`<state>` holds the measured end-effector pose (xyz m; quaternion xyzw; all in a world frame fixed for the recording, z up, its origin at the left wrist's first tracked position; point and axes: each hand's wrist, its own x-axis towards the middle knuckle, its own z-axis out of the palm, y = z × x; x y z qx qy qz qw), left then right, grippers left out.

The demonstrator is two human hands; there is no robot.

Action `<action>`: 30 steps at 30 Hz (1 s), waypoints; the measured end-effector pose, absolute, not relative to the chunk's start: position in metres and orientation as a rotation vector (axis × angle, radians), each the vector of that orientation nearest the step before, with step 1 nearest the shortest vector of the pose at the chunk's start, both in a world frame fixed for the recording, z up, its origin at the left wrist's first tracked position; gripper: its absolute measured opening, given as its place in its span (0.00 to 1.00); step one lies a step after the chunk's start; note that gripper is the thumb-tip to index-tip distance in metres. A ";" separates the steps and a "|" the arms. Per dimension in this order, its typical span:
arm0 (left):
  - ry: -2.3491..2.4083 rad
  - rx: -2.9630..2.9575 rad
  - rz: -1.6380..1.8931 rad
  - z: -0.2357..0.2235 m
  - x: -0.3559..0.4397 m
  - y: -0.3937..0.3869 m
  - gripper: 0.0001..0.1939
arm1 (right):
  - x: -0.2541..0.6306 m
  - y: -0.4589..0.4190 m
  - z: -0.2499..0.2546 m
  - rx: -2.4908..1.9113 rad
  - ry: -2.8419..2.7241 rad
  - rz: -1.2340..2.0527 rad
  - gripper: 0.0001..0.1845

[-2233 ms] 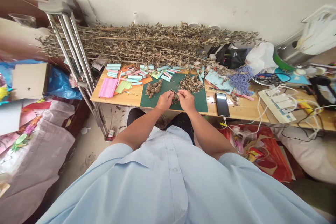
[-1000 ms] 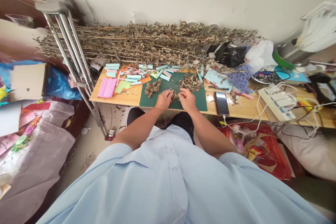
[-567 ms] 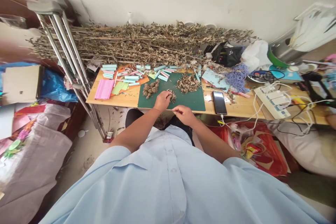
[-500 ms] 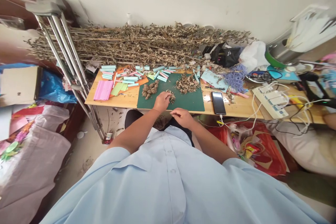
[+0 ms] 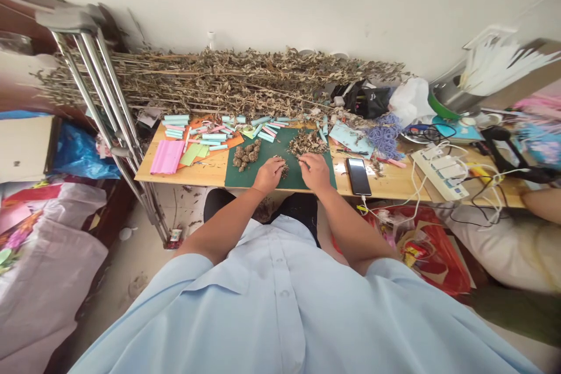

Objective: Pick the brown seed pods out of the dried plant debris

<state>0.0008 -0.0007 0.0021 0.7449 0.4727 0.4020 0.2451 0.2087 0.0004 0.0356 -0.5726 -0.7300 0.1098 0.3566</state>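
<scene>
A small heap of dried leaf bits (image 5: pixel 284 171) lies near the middle of the near half of a green mat (image 5: pixel 236 179), just right of the left hand's (image 5: pixel 269 176) fingertips. That hand's fingers are bent in together beside the heap; whether they pinch a piece I cannot tell. The right hand (image 5: pixel 315 171), over the right part of the mat, has its fingers curled with the thumb close by; I cannot tell whether anything is between them. Just beyond it is a larger pile of dried leaves (image 5: pixel 307 142), and left of the heap sits a cluster of brown balls (image 5: pixel 246 156). Farther left on the wooden table (image 5: pixel 204 177) are paper rolls (image 5: pixel 214 137) and a pink sheet (image 5: pixel 167 156); a phone (image 5: pixel 358 176) lies right of the mat. Dried stalks (image 5: pixel 219 79) stretch across the far side.
</scene>
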 end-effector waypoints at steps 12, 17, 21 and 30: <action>1.265 1.978 1.217 0.004 0.001 -0.004 0.10 | 0.209 0.061 0.024 -1.553 -1.959 0.180 0.17; 1.301 1.957 1.153 0.011 -0.001 -0.006 0.09 | 0.209 0.055 0.032 -1.473 -1.667 0.339 0.12; 1.318 1.960 1.122 0.011 0.000 -0.005 0.08 | 0.206 0.052 0.025 -1.461 -1.344 0.761 0.14; 1.316 1.979 1.125 0.005 0.000 -0.003 0.08 | 0.208 0.049 0.025 -1.388 -1.088 1.044 0.16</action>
